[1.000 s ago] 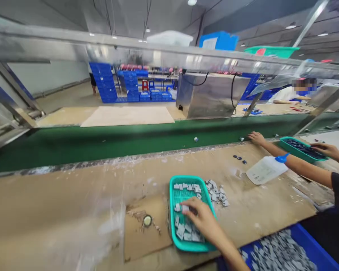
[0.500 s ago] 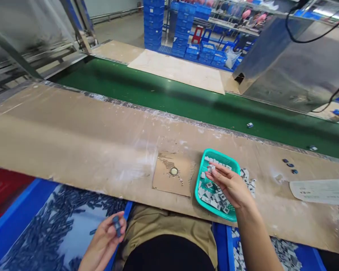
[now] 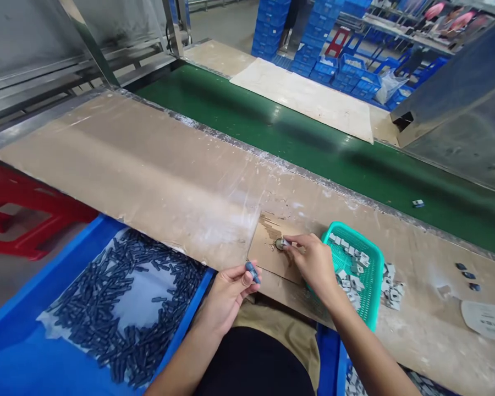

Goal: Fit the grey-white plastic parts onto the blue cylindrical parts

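Note:
My left hand (image 3: 227, 291) pinches a small dark blue part (image 3: 252, 271) just in front of the table's near edge. My right hand (image 3: 312, 264) holds a small white part against a round fitting (image 3: 279, 243) on a cardboard pad (image 3: 268, 250). To the right of that hand sits a teal mesh tray (image 3: 375, 280) with several white parts in it. A blue bin (image 3: 45, 341) at my lower left holds a heap of dark blue parts (image 3: 119, 308).
A green conveyor belt (image 3: 313, 148) runs behind the table, with one small part (image 3: 418, 203) on it. Loose white parts (image 3: 391, 286) lie right of the tray, three dark parts (image 3: 467, 275) further right. A red stool (image 3: 20, 214) stands at left.
My right hand moved from the teal tray left to the round fitting on the pad. My left hand rose from the bin to the table edge with the dark part. The view swung left.

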The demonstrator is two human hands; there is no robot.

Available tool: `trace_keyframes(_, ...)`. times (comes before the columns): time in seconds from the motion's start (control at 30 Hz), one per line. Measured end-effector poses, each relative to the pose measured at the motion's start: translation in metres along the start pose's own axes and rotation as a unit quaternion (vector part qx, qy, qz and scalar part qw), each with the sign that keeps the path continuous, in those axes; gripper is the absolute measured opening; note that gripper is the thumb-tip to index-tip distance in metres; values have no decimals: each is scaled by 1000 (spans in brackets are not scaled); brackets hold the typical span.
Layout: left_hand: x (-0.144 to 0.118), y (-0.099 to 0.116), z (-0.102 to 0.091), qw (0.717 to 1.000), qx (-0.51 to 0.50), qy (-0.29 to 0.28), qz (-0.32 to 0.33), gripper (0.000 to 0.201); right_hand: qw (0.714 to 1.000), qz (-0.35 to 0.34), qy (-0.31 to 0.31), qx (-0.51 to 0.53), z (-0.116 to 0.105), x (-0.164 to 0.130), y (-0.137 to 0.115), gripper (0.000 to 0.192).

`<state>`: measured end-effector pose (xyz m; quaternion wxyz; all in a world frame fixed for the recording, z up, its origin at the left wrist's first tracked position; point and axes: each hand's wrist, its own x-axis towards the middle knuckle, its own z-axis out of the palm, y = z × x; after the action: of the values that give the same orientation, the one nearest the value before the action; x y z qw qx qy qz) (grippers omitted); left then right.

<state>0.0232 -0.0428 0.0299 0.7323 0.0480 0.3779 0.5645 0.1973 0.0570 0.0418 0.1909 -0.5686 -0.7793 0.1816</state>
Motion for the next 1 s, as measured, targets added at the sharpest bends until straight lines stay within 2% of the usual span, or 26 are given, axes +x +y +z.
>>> trace_keyframes(0.13, -2, -8, 0, 1000, -20, -9, -6, 32, 1000, -14, -22, -11, 9, 1, 2, 21)
trace_keyframes(0.27, -1, -14, 3, 999, -36, 9, -33, 35, 1000, -21, -20, 6, 11, 0, 0, 21)
trace_keyframes(0.37, 2, -16, 7, 999, -25, 16, -18, 34, 996, 32, -7, 82, 0, -3, -6, 20)
trace_keyframes(0.43, 3, -18, 10, 999, 23, 17, 36, 28, 975, 110, -27, 193, -11, -7, -11, 25)
trace_keyframes(0.5, 2, -18, 12, 986, 103, 18, 129, 18, 923, 182, -81, 330, -24, -14, -18, 30)
trace_keyframes(0.57, 0, -17, 14, 942, 210, 17, 262, 7, 856, 230, -139, 441, -37, -22, -26, 30)
trace_keyframes(0.6, -1, -17, 15, 903, 266, 12, 337, 7, 826, 248, -165, 479, -42, -26, -29, 28)
trace_keyframes(0.67, -3, -15, 15, 801, 359, -12, 479, 17, 773, 278, -210, 530, -51, -34, -36, 25)
trace_keyframes(0.7, -3, -15, 14, 754, 388, -30, 529, 22, 752, 289, -231, 546, -54, -38, -39, 23)
trace_keyframes(0.73, -3, -15, 14, 720, 398, -47, 566, 27, 735, 296, -250, 556, -56, -41, -41, 22)
trace_keyframes(0.83, -1, -16, 10, 671, 404, -75, 617, 35, 711, 302, -280, 569, -57, -47, -44, 21)
trace_keyframes(0.93, -1, -15, 7, 619, 450, -92, 637, 42, 708, 307, -278, 572, -54, -50, -43, 22)
trace_keyframes(1.0, -2, -15, 6, 596, 473, -98, 641, 44, 707, 310, -276, 572, -53, -52, -42, 22)
